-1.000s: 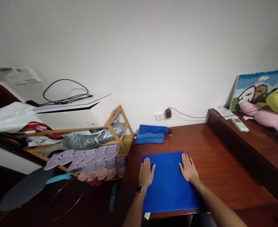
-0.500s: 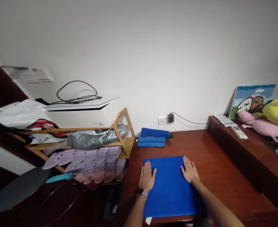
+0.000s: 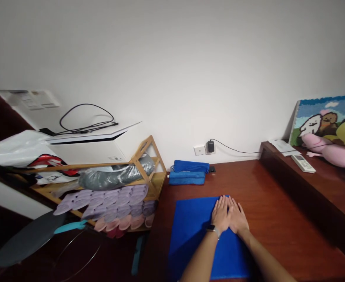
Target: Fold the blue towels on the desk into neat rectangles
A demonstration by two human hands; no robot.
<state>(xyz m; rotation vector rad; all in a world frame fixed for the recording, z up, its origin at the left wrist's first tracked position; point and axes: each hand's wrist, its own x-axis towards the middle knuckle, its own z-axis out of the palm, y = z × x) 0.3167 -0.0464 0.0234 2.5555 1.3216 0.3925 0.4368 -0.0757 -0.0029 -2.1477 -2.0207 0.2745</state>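
Observation:
A blue towel (image 3: 190, 223) lies spread flat on the reddish-brown wooden table (image 3: 266, 196). My left hand (image 3: 221, 215), with a watch on its wrist, rests palm down on the towel toward its far right corner. Right beside it, my right hand (image 3: 237, 217) lies flat over the towel's right edge. The two hands touch along their inner sides, fingers stretched out and pointing away from me. Neither hand grips anything. My forearms cover part of the towel's near right area.
Folded blue towels (image 3: 186, 178) sit at the table's back left, below a plugged-in black adapter (image 3: 210, 146). On the left, a wooden rack (image 3: 153, 178) holds slippers (image 3: 125, 199) and a white box (image 3: 93, 150). A raised ledge at right bears a remote control (image 3: 303, 163) and a pink plush toy (image 3: 333, 152).
My left hand has moved right across the towel, from its left edge to beside my right hand. The right hand stays near the far right corner. The view has shifted slightly.

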